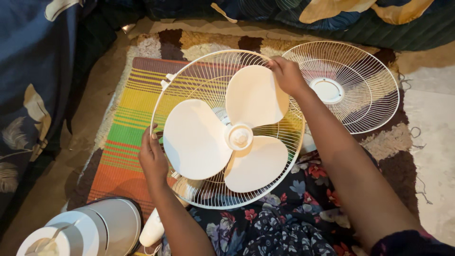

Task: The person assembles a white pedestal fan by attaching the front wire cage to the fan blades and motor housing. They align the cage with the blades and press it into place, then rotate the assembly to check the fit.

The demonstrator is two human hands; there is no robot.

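While the rear fan guard (204,90) stands tilted over the person's lap, both hands grip its wire rim. Left hand (152,159) on the lower left rim, fingers (148,140) curled shut around the wire edge, thumb side hidden behind the blade. Right hand (286,75) on the upper right rim, fingers (275,64) pinched closed on the wire near the top. Three-lobed cream fan blade (239,135) sits inside the guard, round hub cap (239,136) at its centre, facing up at the camera. Guard and blade rest above a floral dark garment (284,223) on the person's legs; part of the white motor housing (152,228) shows below the guard, beside the left forearm.

Second wire guard, the front fan guard (350,85) with a round white centre disc (328,90), lies flat on the floor to the right, just beside the held guard, rims close or overlapping behind the right wrist; cannot tell if touching. Under everything: a striped multicolour mat (128,118) lying on a shaggy brown-and-cream rug (393,137). White round fan base (90,227) at bottom left, near the left elbow. Dark blue patterned bedding (33,71) along the left and top edges. Pale floor (436,142) at far right.
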